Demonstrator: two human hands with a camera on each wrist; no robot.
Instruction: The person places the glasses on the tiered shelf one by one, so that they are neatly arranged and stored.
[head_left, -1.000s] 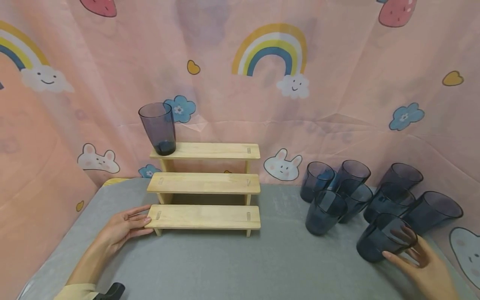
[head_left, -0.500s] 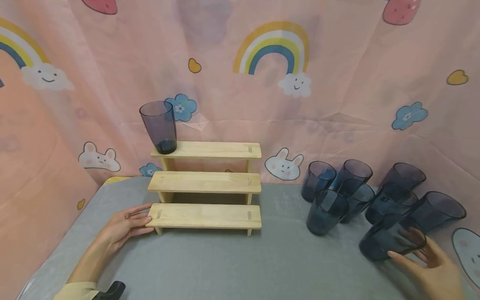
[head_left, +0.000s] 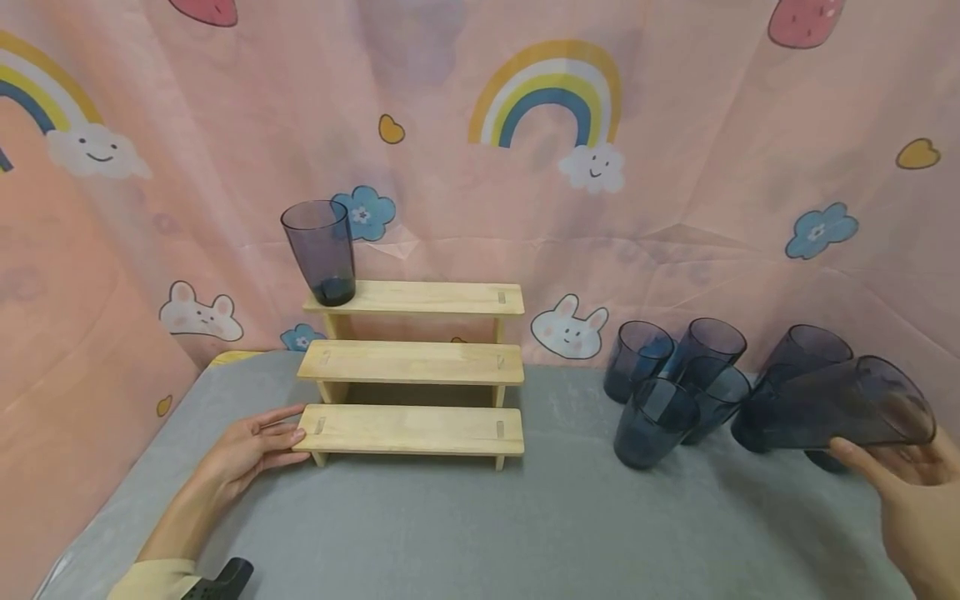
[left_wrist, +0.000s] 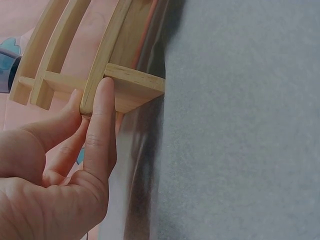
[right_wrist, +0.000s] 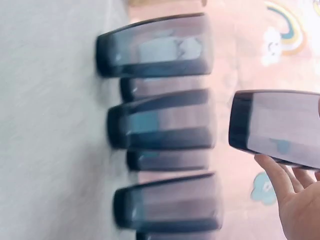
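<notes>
My left hand [head_left: 238,454] pinches the left end of the lowest step of a three-tier wooden display stand [head_left: 411,429]. In the left wrist view the step's end lies between the thumb and the fingers [left_wrist: 100,130]. On the stand's top step, at its left end, a dark translucent tumbler [head_left: 322,254] stands upright. My right hand [head_left: 915,492] holds another smoky tumbler [right_wrist: 280,127], lifted off the table. In the head view this tumbler leans far over, its rim towards the right, and hides part of the cups behind it. The right wrist view cuts off its rim.
Several more smoky tumblers [head_left: 656,425] stand grouped at the table's right side, close to the pink patterned cloth [head_left: 675,108] behind. Grey cloth covers the table [head_left: 450,533]. A black wrist strap [head_left: 221,579] shows at the left sleeve.
My right hand has raised its tumbler from the table, up and to the right, and tipped it further over. The left hand keeps its hold on the stand.
</notes>
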